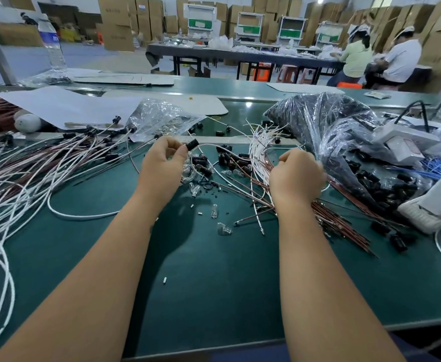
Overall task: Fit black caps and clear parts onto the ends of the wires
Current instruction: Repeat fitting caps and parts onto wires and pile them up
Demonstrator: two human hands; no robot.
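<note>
Two bare forearms in view, no sleeves, gloves, rings or wristbands seen on left hand (162, 163) or right hand (295, 176); dark blue garment edge at lower right frame corner.

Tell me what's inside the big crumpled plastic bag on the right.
The plastic bag holds many loose black caps, visible through the film. Glare and folds hide its upper contents, and the right hand covers its near edge.

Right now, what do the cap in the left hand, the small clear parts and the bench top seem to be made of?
Black cap, pinched by the left hand: probably moulded plastic, matte with a dull sheen. Clear parts: glass or clear plastic; transparent with bright glints, hard to tell which. Bench top: smooth green mat, likely rubber or vinyl, showing soft reflections.
</note>
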